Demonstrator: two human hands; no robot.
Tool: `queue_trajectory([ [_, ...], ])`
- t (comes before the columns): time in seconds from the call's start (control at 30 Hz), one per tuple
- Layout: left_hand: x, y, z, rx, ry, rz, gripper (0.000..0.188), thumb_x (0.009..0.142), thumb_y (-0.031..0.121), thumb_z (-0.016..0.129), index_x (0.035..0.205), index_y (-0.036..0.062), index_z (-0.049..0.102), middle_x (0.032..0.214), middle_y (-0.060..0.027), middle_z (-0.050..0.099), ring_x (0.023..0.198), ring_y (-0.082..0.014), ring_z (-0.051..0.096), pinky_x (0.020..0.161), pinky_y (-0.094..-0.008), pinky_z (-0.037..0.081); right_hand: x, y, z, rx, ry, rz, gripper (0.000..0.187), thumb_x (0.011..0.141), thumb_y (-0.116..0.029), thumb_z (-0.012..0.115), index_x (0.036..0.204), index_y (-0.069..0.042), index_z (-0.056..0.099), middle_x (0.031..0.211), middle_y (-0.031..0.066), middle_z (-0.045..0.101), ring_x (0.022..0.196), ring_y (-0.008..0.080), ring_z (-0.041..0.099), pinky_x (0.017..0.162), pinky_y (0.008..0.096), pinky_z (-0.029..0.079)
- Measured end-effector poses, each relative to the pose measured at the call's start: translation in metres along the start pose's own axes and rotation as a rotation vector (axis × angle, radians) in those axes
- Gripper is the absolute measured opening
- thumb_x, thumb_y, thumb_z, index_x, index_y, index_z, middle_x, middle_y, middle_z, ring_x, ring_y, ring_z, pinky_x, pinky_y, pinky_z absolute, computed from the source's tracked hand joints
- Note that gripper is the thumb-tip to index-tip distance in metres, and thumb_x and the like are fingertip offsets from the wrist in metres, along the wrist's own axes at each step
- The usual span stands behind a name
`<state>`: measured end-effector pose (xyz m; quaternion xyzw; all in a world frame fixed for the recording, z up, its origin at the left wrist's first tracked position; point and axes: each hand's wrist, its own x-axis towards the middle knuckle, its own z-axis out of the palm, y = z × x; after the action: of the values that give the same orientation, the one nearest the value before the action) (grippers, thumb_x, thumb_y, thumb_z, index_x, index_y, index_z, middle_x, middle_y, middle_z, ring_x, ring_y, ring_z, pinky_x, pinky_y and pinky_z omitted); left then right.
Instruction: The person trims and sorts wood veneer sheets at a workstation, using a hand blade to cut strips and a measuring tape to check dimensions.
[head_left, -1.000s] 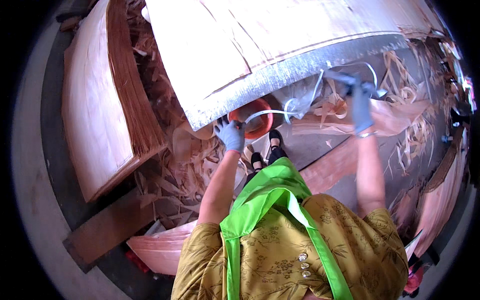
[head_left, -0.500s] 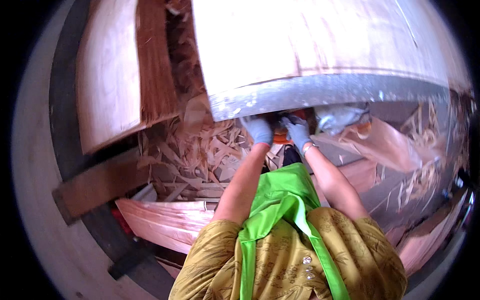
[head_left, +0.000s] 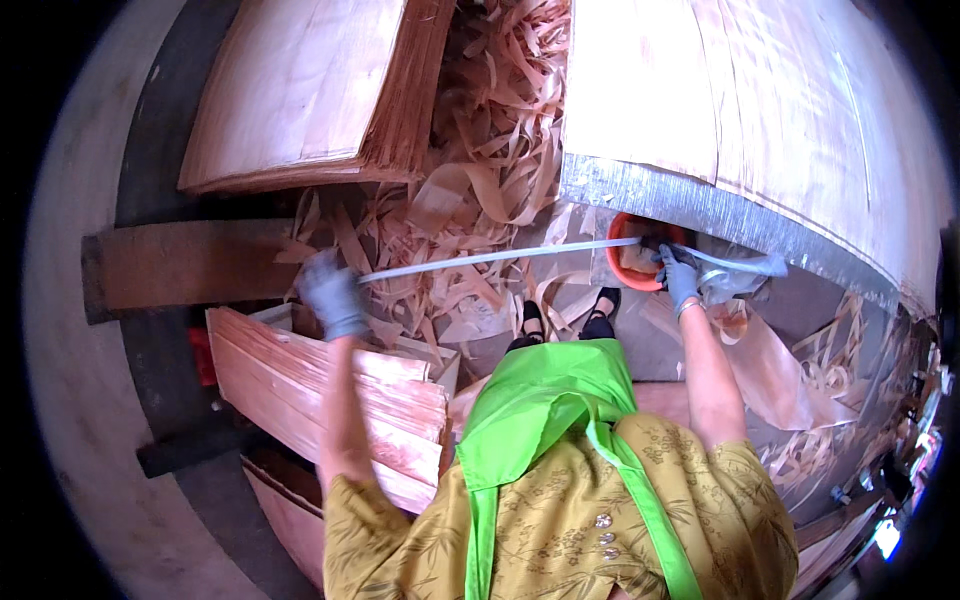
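A narrow whitish strip (head_left: 500,257), like tape, runs taut between my hands. My left hand (head_left: 332,297), in a grey glove and blurred by motion, is closed on its left end, out over the wood shavings. My right hand (head_left: 679,276), also gloved in grey, pinches a small dark thing (head_left: 653,243) at the strip's other end; its kind cannot be made out. Just beneath it stands an orange-red bucket (head_left: 616,262), partly tucked under the metal-edged table. Right of that hand, a pale strip continues toward clear plastic (head_left: 725,285).
Wood veneer sheets (head_left: 650,90) lie on the table with the metal edge (head_left: 640,185). A veneer stack (head_left: 290,90) stands at the far left, another (head_left: 330,390) near my left arm. Curled shavings (head_left: 500,110) cover the floor. A wooden board (head_left: 200,270) lies at left.
My left hand has swung far to the left from under the table edge, drawing the strip out. My right hand has stayed near the bucket. The view has shifted, showing more floor.
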<state>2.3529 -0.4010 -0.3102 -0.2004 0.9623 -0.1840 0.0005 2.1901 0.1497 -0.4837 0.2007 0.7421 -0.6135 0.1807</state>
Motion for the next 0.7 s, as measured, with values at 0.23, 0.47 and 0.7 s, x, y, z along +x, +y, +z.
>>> queue_trajectory([
  [0.23, -0.138, -0.387, -0.133, 0.671, -0.248, -0.885, 0.021, 0.078, 0.026, 0.059, 0.092, 0.0147, 0.070, 0.095, -0.0116, 0.066, 0.086, -0.0273, 0.064, 0.070, -0.0444, 0.046, 0.003, 0.008, 0.007, -0.143, 0.107, -0.153, 0.020, 0.087, -0.028, 0.063, 0.083, -0.008, 0.064, 0.061, 0.0020, 0.058, 0.039, 0.0117, 0.049, 0.035, 0.0259, 0.036],
  [0.47, -0.063, -0.297, -0.041, -0.372, 0.120, -0.216, 0.014, 0.076, 0.017, 0.061, 0.083, 0.0054, 0.059, 0.082, -0.0153, 0.060, 0.070, -0.0294, 0.057, 0.063, -0.0375, 0.047, -0.081, -0.047, 0.099, 0.019, 0.051, -0.362, 0.018, 0.080, 0.002, 0.047, 0.081, -0.005, 0.064, 0.088, 0.0000, 0.063, 0.078, 0.0099, 0.056, 0.073, 0.0233, 0.045],
  [0.7, -0.063, 0.150, -0.142, -1.632, -0.327, 0.470, 0.011, 0.075, 0.004, 0.066, 0.082, 0.0040, 0.058, 0.065, -0.0098, 0.058, 0.059, -0.0106, 0.055, 0.055, -0.0287, 0.046, -0.218, -0.185, 0.122, -0.184, -0.746, -0.493, 0.039, 0.085, -0.004, 0.054, 0.124, -0.006, 0.054, 0.114, 0.0050, 0.061, 0.105, 0.0140, 0.054, 0.095, 0.0302, 0.042],
])
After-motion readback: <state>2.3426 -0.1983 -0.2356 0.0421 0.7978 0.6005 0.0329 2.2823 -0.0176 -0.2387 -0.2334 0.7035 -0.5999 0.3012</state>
